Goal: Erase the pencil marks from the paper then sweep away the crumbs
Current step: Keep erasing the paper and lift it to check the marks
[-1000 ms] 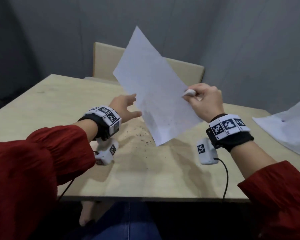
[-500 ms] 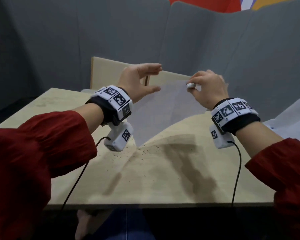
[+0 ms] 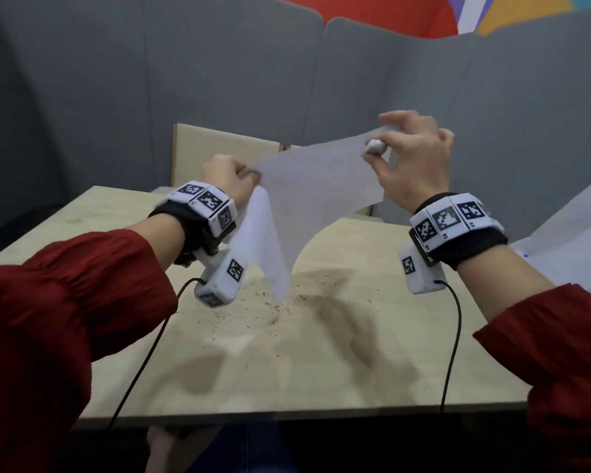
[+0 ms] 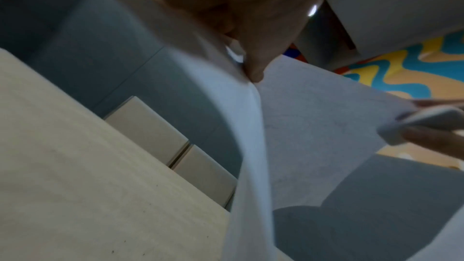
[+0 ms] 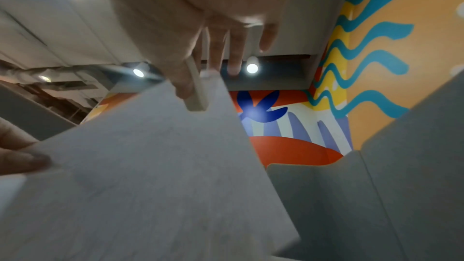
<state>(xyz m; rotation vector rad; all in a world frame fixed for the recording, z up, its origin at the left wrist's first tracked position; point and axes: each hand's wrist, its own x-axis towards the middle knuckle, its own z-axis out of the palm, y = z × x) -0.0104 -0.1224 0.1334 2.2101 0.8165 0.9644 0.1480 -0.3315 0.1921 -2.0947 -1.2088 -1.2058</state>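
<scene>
A white sheet of paper (image 3: 314, 179) hangs in the air above the table, stretched between both hands, with one corner drooping toward the tabletop. My left hand (image 3: 231, 180) pinches its left edge; the same pinch shows in the left wrist view (image 4: 253, 70). My right hand (image 3: 406, 155) holds the right edge together with a small white eraser (image 3: 375, 146), seen also against the paper (image 5: 150, 176) in the right wrist view as an eraser (image 5: 197, 90). Dark eraser crumbs (image 3: 253, 312) lie scattered on the wooden table (image 3: 287, 380) below the paper.
More white paper (image 3: 574, 247) lies at the table's right edge. Two light wooden chair backs (image 3: 219, 155) stand beyond the far edge, with grey partition panels (image 3: 185, 80) behind. Cables hang from both wrist cameras over the near table edge.
The left hand has gone from open beside the paper to pinching its left edge. Both hands have lifted the sheet higher and flatter, and the lower corner now droops near the crumbs.
</scene>
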